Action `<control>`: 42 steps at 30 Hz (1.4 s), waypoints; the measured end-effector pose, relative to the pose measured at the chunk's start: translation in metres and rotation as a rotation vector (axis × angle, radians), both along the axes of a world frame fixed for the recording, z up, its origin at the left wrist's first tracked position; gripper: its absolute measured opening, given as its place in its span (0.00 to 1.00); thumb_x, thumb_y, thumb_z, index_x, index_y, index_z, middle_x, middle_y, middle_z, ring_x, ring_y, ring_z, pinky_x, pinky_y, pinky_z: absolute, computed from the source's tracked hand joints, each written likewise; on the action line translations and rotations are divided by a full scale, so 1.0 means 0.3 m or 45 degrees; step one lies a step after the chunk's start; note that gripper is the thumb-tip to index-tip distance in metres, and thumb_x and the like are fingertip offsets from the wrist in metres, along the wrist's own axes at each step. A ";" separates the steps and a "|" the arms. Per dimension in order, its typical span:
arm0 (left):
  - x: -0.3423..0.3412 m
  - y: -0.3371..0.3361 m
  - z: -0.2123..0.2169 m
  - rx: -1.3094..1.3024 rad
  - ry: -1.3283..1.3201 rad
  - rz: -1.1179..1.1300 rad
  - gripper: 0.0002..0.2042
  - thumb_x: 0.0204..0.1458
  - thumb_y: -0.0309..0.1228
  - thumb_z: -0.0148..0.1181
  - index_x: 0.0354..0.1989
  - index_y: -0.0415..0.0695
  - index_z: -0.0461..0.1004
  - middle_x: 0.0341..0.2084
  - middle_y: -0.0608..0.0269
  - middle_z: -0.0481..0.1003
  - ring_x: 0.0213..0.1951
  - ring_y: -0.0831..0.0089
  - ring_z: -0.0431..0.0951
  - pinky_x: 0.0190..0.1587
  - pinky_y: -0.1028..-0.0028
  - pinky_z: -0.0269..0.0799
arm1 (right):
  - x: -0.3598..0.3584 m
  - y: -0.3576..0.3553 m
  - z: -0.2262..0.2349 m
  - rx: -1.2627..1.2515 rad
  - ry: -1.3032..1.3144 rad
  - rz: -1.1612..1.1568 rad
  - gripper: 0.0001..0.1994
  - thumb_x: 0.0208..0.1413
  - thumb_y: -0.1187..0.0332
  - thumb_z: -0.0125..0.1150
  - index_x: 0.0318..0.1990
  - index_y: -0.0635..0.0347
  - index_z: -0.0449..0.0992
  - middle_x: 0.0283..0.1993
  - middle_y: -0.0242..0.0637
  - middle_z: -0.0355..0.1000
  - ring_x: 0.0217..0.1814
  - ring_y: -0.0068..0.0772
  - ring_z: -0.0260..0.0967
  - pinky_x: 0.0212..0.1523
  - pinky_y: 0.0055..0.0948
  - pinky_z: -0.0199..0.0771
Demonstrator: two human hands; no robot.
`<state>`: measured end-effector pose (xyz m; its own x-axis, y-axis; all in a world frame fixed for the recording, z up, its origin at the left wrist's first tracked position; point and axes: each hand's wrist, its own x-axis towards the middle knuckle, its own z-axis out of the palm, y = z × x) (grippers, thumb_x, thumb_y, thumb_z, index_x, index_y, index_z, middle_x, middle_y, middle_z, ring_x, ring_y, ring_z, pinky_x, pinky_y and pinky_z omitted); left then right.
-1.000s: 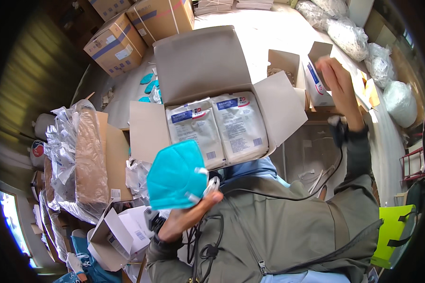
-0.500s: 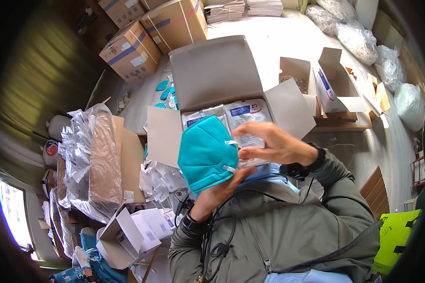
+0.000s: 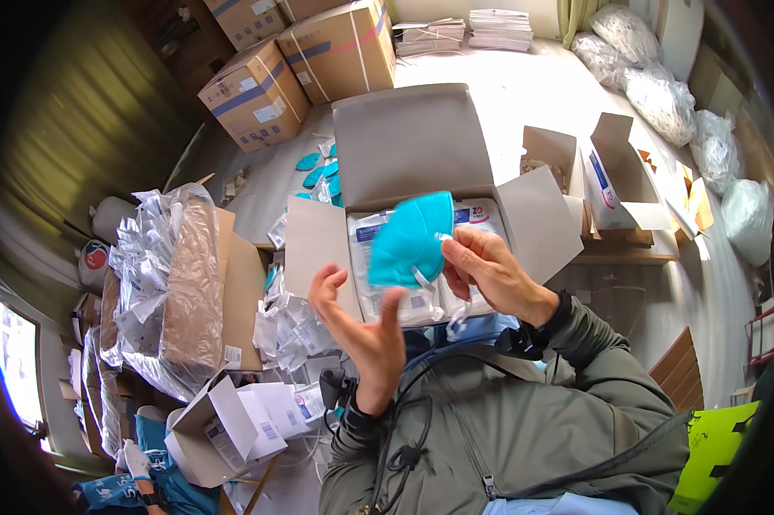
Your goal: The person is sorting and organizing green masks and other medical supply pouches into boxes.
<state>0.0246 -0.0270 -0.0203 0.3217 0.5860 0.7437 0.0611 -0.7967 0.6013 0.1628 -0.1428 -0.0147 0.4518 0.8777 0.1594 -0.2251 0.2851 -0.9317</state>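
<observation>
A folded teal face mask (image 3: 413,240) with white ear-loop ends hangs from my right hand (image 3: 490,270), which pinches it by its right edge. To the left of the mask, my left hand (image 3: 365,339) is off it, fingers and thumb spread. Behind and below the mask stands an open carton (image 3: 413,146) with its flaps folded out. Inside it lie white sealed packets (image 3: 365,227) with blue print, partly hidden by the mask. A white strap dangles below my right fingers.
Loose teal masks (image 3: 318,176) and white packets (image 3: 288,330) lie left of the carton. A plastic-lined box (image 3: 194,292) stands farther left. Taped cartons (image 3: 258,94) are stacked behind. Smaller open boxes (image 3: 619,180) sit at right. Another person's gloved hand (image 3: 136,459) shows at lower left.
My left hand has let go of the mask and opened to its left. The right hand now pinches the mask, which has shifted right and turned.
</observation>
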 end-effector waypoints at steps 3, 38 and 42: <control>-0.008 -0.047 0.092 0.266 0.263 -0.138 0.29 0.43 0.43 0.65 0.50 0.38 0.64 0.51 0.51 0.65 0.54 0.61 0.63 0.55 0.59 0.57 | -0.033 0.002 0.001 -0.085 0.048 0.068 0.16 0.62 0.57 0.45 0.27 0.58 0.63 0.20 0.24 0.58 0.17 0.11 0.50 0.13 0.14 0.48; 0.152 0.084 0.061 -1.071 -0.194 -0.748 0.11 0.57 0.32 0.52 0.26 0.39 0.71 0.20 0.75 0.66 0.26 0.87 0.60 0.29 0.83 0.57 | -0.028 0.103 0.112 0.787 0.479 -0.143 0.18 0.63 0.56 0.39 0.23 0.56 0.59 0.18 0.32 0.58 0.23 0.28 0.61 0.41 0.32 0.66; 0.262 0.233 0.074 -1.171 -0.359 -0.504 0.10 0.56 0.30 0.52 0.25 0.38 0.73 0.20 0.74 0.66 0.24 0.86 0.60 0.27 0.82 0.56 | -0.133 0.082 0.087 0.822 -0.467 -0.437 0.15 0.62 0.66 0.46 0.24 0.64 0.63 0.18 0.32 0.56 0.18 0.25 0.53 0.27 0.28 0.61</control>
<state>0.1034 0.0430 0.0020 0.4985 0.8552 0.1415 -0.3419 0.0440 0.9387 0.1228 -0.1183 0.0115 0.4998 0.3846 0.7761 0.2595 0.7884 -0.5578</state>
